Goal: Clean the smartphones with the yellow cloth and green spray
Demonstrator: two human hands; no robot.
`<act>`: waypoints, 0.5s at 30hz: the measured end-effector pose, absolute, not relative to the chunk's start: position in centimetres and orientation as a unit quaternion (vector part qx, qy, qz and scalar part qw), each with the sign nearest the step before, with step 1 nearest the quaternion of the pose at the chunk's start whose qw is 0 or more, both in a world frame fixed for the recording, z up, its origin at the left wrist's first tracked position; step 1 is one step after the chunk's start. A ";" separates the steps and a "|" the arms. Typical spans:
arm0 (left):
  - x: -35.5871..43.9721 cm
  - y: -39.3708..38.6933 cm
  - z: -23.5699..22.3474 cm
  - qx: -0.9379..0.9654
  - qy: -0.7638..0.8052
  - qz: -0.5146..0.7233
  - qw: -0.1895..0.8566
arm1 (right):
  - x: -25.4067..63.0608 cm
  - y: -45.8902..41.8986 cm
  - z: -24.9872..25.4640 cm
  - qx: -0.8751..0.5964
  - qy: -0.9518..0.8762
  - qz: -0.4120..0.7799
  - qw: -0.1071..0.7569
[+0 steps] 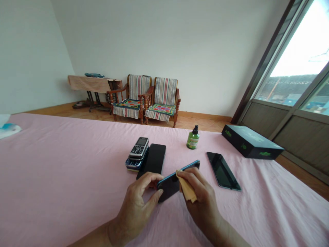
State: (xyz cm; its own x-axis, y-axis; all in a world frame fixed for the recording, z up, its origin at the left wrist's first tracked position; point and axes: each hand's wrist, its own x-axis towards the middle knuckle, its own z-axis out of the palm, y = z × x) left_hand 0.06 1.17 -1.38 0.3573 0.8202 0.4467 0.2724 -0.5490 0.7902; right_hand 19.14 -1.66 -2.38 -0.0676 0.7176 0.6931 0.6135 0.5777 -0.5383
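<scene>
My left hand (pixel 138 202) grips one end of a dark smartphone (pixel 169 188) with a blue edge, fingers behind and thumb in front. The phone is tilted up on its long side above the pink cloth. In my right hand (pixel 202 197) a folded yellow cloth (pixel 189 189) is pinched, and it touches the phone's upper edge. Just beyond lies a black smartphone (pixel 155 157), face up. Left of it a silver keypad phone (pixel 139 147) rests on a stack with a blue keypad phone (pixel 133 164). Another dark smartphone (pixel 223 171) lies to the right.
A green bottle (pixel 192 139) with a black cap stands behind the phones. At the right sits a black box (pixel 252 142). The pink bedsheet (pixel 64 178) spreads underneath. Two wooden chairs (pixel 164 99) and a covered table (pixel 89 83) stand by the far wall.
</scene>
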 end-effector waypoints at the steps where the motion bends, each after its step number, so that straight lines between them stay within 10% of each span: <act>1: 0.1 1.2 -1.4 0.762 0.356 0.441 0.314 | 18.7 -1.8 -2.3 -0.447 -0.736 0.048 0.506; 15: 0.0 1.1 -1.5 0.775 0.342 0.438 0.302 | 18.9 -2.0 -1.6 -0.447 -0.758 0.014 0.475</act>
